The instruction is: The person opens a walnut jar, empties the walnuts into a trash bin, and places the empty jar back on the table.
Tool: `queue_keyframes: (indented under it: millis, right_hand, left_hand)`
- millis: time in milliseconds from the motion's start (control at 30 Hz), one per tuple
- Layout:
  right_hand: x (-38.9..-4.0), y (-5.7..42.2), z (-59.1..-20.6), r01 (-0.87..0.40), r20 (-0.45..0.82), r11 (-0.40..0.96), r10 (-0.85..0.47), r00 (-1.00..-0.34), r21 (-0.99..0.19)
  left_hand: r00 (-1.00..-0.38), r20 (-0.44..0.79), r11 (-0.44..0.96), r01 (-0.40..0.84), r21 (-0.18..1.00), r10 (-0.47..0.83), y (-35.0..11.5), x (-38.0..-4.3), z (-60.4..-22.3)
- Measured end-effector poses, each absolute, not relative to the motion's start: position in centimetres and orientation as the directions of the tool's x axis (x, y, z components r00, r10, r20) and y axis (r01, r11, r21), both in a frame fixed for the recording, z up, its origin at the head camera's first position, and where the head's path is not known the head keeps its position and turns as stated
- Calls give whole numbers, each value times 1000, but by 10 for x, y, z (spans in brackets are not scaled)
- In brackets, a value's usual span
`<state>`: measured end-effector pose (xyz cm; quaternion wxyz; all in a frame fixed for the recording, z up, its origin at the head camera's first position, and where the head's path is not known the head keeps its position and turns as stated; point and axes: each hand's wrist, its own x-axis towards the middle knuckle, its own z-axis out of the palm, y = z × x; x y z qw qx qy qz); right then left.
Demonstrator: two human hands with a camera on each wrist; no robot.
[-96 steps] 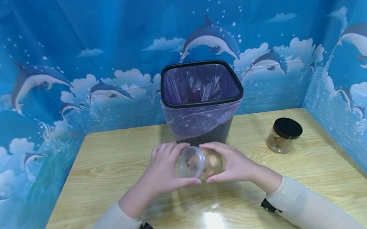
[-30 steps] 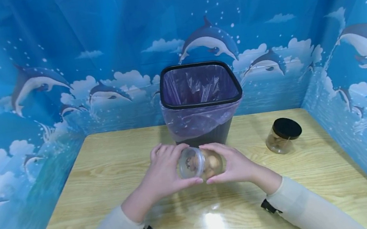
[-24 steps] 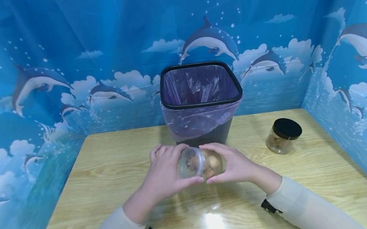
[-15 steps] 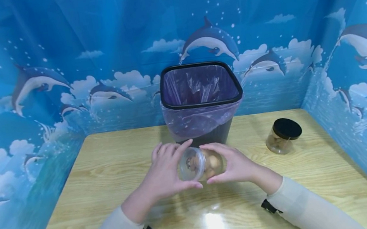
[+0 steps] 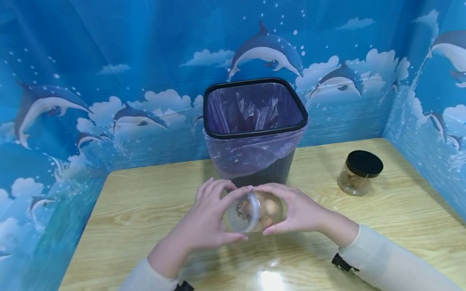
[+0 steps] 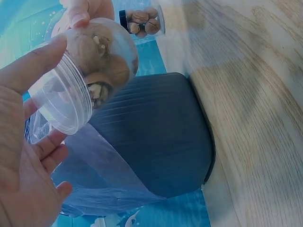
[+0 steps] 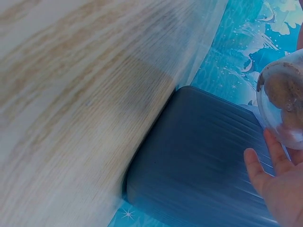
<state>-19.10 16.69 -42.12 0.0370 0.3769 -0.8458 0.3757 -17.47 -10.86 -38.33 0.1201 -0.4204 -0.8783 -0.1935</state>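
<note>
A clear jar of walnuts [image 5: 269, 208] is held on its side between both hands, in front of the bin. My right hand [image 5: 302, 210] grips its base end, thumb and fingers on opposite sides. My left hand [image 5: 208, 221] spans the clear ridged top end [image 6: 71, 94], thumb on the near side and fingertips round the far and lower edge. A space shows between the left palm and the jar in the head view. Only the base of the jar and part of the right hand show in the right wrist view.
Just behind the hands stands a dark bin [image 5: 270, 176] with a black rim and a purple bag liner [image 5: 256, 152]. A second walnut jar with a black lid [image 5: 365, 163] stands at the right on the wooden table [image 5: 151, 197]. Dolphin-print cloth encloses the back and sides.
My left hand has shifted round the jar's top end: its thumb has drawn back to the left and its index finger now reaches across the top. The right hand stays put.
</note>
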Motion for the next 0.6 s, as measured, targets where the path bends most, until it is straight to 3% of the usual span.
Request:
queue_keyframes:
  millis: [600]
  right_hand:
    - [-188, 166, -419, -661, 338, 451, -606, -720, -600]
  left_hand:
    - [-695, 367, 691, 703, 169, 618, -106, -171, -384]
